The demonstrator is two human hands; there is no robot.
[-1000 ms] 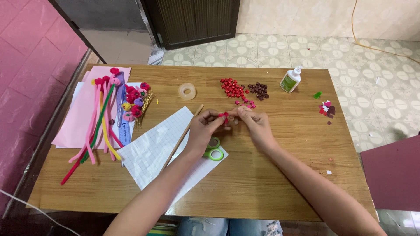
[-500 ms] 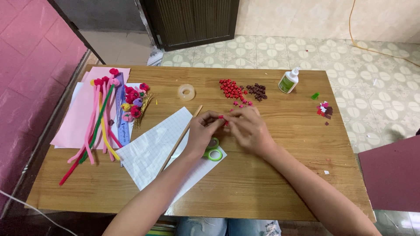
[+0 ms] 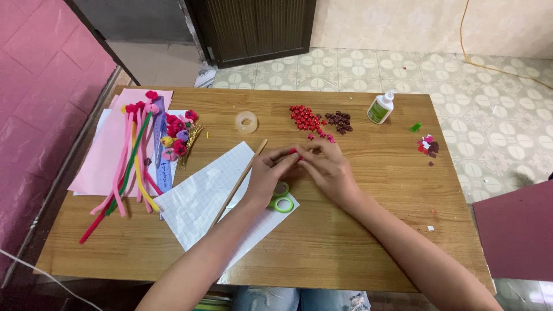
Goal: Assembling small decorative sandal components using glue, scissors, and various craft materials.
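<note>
Two hands meet over the middle of the wooden table (image 3: 345,242), fingertips pinched together on a small red piece (image 3: 295,152). The left hand (image 3: 269,173) curls nearly closed, thumb and forefinger nipping the piece from its left; the right hand (image 3: 329,168) closes on it from the right, fingers bent over the top. The piece sits right between the two sets of fingertips, mostly hidden by them (only a sliver of red shows).

Just under the left hand lie green-handled scissors (image 3: 281,201), resting on a sheet of gridded paper (image 3: 201,201). A thin wooden stick (image 3: 239,183) slants across that paper, just left of the left hand.

Beyond the hands, a heap of red pieces (image 3: 305,118) lies beside a smaller heap of dark brown ones (image 3: 340,121), both loose on the table, in no dish. Left of these heaps sits a roll of clear tape (image 3: 246,122). Right of them stands a white glue bottle (image 3: 381,108) with a green label, its cap on; its fill level cannot be told. Farther right lie a green scrap (image 3: 415,127) and a small scatter of pink and dark bits (image 3: 427,146).

Well left of the hands, pipe cleaners (image 3: 129,161) and pompoms (image 3: 175,135) lie on pink paper (image 3: 98,161).
</note>
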